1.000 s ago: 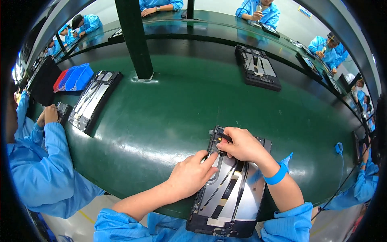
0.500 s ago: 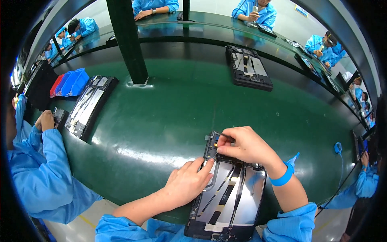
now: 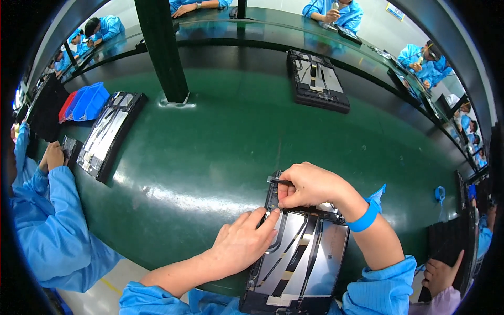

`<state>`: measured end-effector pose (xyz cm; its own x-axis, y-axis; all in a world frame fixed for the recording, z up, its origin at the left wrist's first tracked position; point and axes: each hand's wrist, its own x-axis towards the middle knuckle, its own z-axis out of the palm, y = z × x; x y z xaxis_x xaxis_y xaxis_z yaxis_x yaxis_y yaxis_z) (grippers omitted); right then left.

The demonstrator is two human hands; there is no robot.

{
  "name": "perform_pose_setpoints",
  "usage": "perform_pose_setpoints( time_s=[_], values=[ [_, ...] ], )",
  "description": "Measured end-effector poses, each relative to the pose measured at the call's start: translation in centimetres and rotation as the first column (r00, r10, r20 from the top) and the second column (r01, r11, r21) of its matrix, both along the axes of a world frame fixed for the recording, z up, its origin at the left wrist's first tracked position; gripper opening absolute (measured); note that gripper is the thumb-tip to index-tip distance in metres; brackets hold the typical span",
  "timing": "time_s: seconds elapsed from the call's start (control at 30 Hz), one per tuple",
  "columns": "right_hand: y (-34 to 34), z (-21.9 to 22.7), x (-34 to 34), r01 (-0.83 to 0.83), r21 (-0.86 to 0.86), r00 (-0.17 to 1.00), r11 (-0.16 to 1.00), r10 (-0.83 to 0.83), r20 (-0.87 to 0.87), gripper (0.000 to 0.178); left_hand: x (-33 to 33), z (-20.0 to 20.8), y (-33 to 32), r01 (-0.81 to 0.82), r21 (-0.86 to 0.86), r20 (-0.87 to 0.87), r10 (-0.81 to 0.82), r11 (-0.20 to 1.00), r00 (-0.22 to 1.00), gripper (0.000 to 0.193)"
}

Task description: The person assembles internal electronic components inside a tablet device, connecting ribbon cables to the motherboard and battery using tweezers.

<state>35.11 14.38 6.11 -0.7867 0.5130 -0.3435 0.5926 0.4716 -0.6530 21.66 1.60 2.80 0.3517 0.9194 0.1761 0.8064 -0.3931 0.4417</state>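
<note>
An opened flat device, like a tablet's inside, with a silvery panel, black ribbon cables and a dark frame, lies tilted at the table's near edge. At its upper left corner my right hand is closed in a pinch on a thin dark tool; its exact kind is hard to make out. A blue strap circles that wrist. My left hand rests with stretched, spread fingers on the device's left edge, fingertips close to the right hand's. The spot under my right fingertips is hidden.
Similar opened devices lie at the far right and left of the green table. Blue and red bins stand beside the left one. A dark post rises from the table. Co-workers sit left and at right, near a black panel.
My right hand has shifted slightly left and its grip on the dark tool has turned. A co-worker's hand in a lilac sleeve and a black panel have come in at lower right.
</note>
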Motion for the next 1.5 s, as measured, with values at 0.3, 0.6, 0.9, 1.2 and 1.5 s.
perform_pose_setpoints(
  time_s=[0.3, 0.6, 0.9, 1.2, 1.5],
  values=[
    [-0.4, 2.1, -1.3, -0.138, 0.167, 0.938, 0.976, 0.075, 0.337, 0.014, 0.7, 0.3, 0.0, -0.013, 0.005, -0.003, 0.013, 1.000, 1.000, 0.035],
    [-3.8, 0.7, 5.3, 0.486, 0.454, 0.865, 0.747, -0.334, -0.376, 0.018, -0.9, 1.6, -4.2, -0.101, -0.330, 0.448, 0.250, 0.939, 0.859, 0.049],
    [-6.6, -0.8, 14.4, 0.217, -0.499, 0.947, 0.839, -0.058, 0.315, 0.054, -0.5, 2.9, -11.7, 0.104, -0.821, 0.471, 0.565, 0.561, 0.677, 0.066],
    [-7.1, -3.8, 15.4, 0.235, -0.756, 0.878, 0.611, -0.467, -0.105, 0.044, 1.1, 3.8, -10.3, 0.278, -0.853, 0.521, 0.708, 0.441, 0.476, 0.061],
    [-5.3, -6.1, 12.1, 0.543, 0.655, 0.836, 0.525, -0.408, -0.366, 0.008, -2.0, 1.7, -1.3, 0.519, -0.560, 0.742, 0.670, 0.646, -0.032, 0.052]
  ],
)
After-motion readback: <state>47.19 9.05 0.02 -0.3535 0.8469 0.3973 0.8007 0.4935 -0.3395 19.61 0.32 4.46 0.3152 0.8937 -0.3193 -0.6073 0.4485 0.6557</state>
